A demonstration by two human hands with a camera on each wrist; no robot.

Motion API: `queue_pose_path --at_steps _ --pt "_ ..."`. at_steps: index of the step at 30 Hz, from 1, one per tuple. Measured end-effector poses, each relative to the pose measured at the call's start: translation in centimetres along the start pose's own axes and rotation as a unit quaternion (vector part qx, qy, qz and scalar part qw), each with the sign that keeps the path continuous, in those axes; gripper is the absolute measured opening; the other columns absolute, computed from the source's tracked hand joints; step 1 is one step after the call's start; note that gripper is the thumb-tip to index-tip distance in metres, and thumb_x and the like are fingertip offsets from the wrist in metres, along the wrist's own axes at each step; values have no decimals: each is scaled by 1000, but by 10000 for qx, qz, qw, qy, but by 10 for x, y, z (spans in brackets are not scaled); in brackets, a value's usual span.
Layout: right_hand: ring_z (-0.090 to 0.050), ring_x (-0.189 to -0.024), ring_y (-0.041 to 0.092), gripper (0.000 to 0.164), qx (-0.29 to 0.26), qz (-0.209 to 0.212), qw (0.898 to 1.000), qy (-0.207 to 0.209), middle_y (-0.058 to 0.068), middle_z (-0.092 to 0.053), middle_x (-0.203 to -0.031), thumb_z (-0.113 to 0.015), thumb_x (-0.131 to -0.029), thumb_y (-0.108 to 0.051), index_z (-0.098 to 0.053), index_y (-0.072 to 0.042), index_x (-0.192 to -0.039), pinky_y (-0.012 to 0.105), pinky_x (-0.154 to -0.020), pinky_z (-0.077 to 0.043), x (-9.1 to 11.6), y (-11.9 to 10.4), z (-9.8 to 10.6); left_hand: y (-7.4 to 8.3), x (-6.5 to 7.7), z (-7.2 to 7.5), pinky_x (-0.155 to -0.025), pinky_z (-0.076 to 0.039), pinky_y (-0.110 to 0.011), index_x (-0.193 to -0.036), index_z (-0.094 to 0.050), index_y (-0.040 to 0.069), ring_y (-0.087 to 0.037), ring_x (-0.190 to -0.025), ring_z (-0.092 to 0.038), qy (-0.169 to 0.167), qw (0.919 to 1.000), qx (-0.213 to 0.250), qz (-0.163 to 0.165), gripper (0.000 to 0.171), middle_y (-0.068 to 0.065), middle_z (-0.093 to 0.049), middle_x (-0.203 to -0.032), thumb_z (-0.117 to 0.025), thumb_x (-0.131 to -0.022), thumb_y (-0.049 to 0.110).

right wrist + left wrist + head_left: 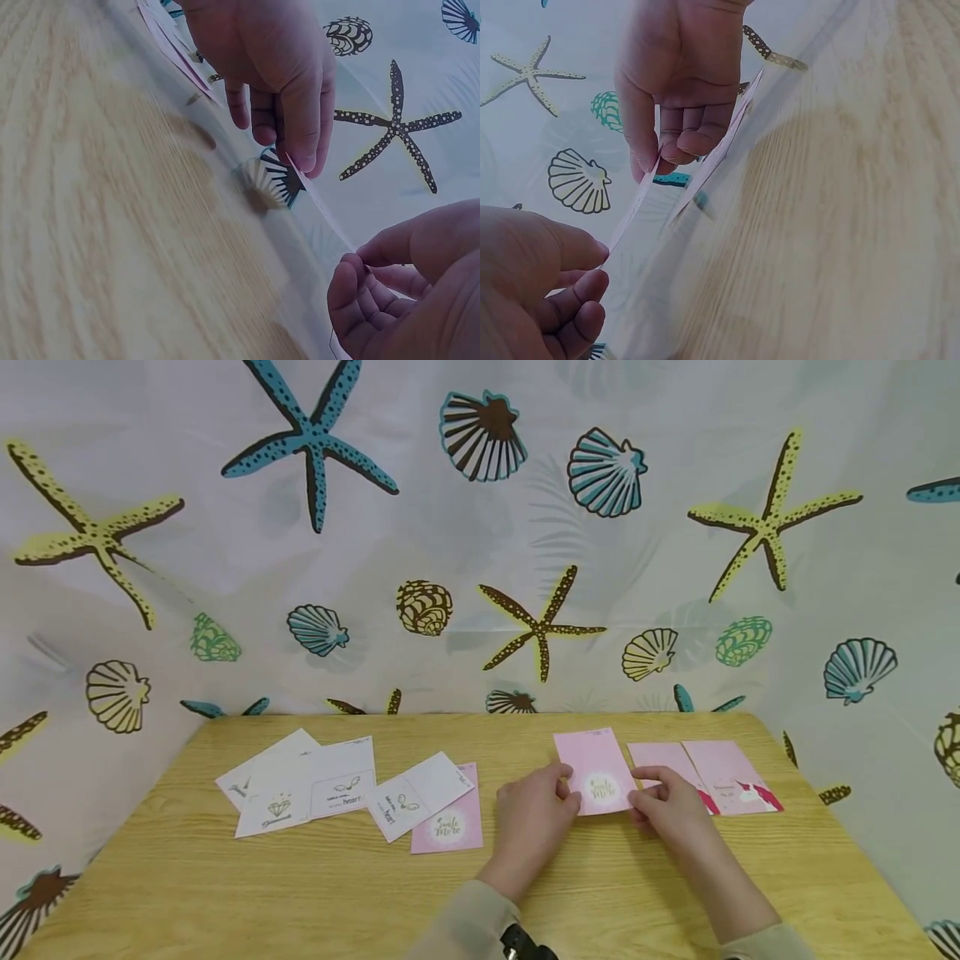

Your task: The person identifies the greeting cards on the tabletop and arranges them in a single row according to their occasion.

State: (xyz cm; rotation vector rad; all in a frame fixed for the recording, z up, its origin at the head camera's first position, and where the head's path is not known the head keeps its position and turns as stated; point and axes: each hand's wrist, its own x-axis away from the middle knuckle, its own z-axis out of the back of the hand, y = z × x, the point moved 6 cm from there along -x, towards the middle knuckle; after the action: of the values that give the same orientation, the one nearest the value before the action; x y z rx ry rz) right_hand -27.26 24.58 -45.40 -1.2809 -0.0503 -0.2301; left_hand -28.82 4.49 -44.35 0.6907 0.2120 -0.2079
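My left hand (532, 814) pinches the left edge of a pink card (588, 756) with a pale round patch and gold "Smile More" lettering. On its lower right edge, my right hand (678, 818) pinches the same card between thumb and fingers. The card is tilted up, its printed face towards me. Both wrist views show it edge-on, as a thin strip (636, 206) between the left hand (540, 285) and the right hand (679, 82). Just beyond the right hand lie two pink cards (723, 768) with white and dark pink figures, one partly hidden by that hand.
Left of my hands, another pink "Smile More" card (461, 827) lies partly under a white card (420, 789) with a wings drawing. Further left, several white cards (300, 777) overlap. The wooden table (300, 902) ends at a hanging cloth (465, 527) printed with shells and starfish.
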Motion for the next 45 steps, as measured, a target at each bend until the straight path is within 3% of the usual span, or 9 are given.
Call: queue_pose_path --at_steps 12,29,38,45 --pt "-63 -75 18 42 788 128 9968 95 11 -64 -99 -70 -106 -9 -63 1 -146 26 -66 -58 2 6 5 1 -1 -12 -109 -41 -60 -124 -81 11 -8 -71 -56 -218 9994 9 255 28 14 -61 -77 -85 -99 22" --pt "-59 -66 17 45 1758 275 9840 67 8 -63 -88 -67 -108 -13 -62 6 -148 29 -60 -49 -1 6 6 3 -5 -24 -107 -42 -60 -121 -83 15 -13 -81 -67 -112 9988 -419 211 25 12 -69 -82 -86 -97 21" --pt "-59 -74 20 46 2312 356 9721 175 10 -64 -96 -69 -107 -14 -63 7 -148 35 -69 -48 -2 5 5 5 -6 -28 -105 -42 -60 -119 -84 15 -18 -83 -67 -118 9978 -635 127 24 11 -69 -80 -86 -96 21" --pt "-59 -94 26 48 2570 459 9651 193 12 -64 -105 -69 -106 -16 -63 8 -148 40 -81 -46 -5 6 6 7 -6 -29 -105 -42 -60 -120 -84 15 -20 -85 -69 -79 9972 -728 119 24 9 -72 -83 -86 -96 21"
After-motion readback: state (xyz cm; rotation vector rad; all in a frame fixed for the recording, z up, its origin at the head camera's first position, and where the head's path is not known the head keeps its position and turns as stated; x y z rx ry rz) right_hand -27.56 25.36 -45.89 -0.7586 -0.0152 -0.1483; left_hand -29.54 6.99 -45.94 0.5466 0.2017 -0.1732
